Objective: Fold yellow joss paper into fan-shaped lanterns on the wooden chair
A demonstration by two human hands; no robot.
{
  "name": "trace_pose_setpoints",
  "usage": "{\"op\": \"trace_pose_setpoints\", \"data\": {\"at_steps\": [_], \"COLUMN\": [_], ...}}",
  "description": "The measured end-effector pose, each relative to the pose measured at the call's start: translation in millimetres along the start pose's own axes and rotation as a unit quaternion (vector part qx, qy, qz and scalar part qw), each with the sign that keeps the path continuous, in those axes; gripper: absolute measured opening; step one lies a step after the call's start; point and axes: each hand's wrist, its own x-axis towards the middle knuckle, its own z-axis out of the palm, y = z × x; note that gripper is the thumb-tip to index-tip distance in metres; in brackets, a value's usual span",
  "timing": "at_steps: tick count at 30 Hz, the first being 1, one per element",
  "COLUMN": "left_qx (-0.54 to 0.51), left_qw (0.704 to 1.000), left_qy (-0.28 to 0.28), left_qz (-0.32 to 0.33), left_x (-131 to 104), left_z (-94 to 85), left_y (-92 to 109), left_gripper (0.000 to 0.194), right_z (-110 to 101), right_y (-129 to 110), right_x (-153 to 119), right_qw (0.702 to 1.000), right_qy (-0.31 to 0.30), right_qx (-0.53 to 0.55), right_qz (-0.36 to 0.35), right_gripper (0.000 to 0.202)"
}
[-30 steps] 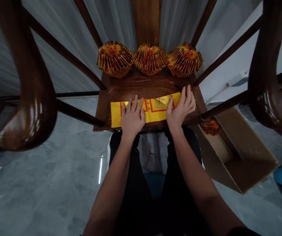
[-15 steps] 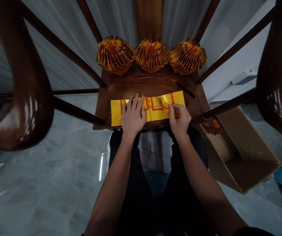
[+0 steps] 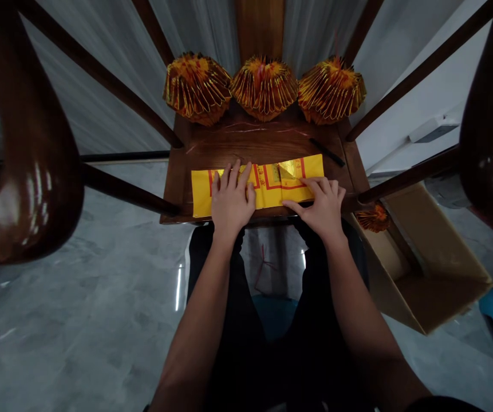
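Head view: hands (image 3: 232, 200) (image 3: 326, 207) on yellow paper (image 3: 269, 194), left flat, right thumb (image 3: 293, 207) splayed.

Left forearm (image 3: 198, 303) and right forearm (image 3: 358, 303) stretched forward, bare; left hand (image 3: 232, 205) laid palm down, fingers (image 3: 232, 176) spread and pointed ahead; right hand (image 3: 327, 210) angled inward, its fingers slightly bent, thumb (image 3: 294, 207) extended leftward, tips held apart
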Motion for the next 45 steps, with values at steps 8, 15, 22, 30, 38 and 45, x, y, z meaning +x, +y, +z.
{"op": "trace_pose_setpoints", "data": {"at_steps": [8,15,22,30,38,45], "left_qx": [-0.010,0.000,-0.004,0.011,0.009,0.009], "left_qw": [1.000,1.000,1.000,1.000,1.000,1.000], "left_qy": [-0.006,-0.004,-0.004,0.001,0.011,0.021], "left_qz": [0.000,0.000,0.001,0.007,0.011,0.018], "left_x": [-0.6,-0.7,-0.5,-0.4,0.1,0.4], "left_z": [-0.1,-0.2,-0.1,-1.0,1.8,4.3], "left_y": [0.8,1.7,1.7,2.7,0.6,-1.6], "left_gripper": [0.059,0.059,0.059,0.060,0.060,0.059], "right_z": [-1.7,0.0,9.9,20.1,19.6,16.6], "right_y": [-1.1,2.7,20.8,32.4,27.2,22.0], "right_x": [1.2,6.6,16.1,27.6,21.8,18.2], "right_qw": [0.999,0.989,0.971,0.959,0.981,0.983], "right_qy": [0.023,0.080,0.138,0.197,0.164,0.168], "right_qx": [0.036,0.107,0.186,0.205,0.102,0.059], "right_qz": [0.000,0.060,0.064,-0.003,-0.016,0.049], "right_gripper": [0.063,0.050,0.047,0.044,0.047,0.042]}}
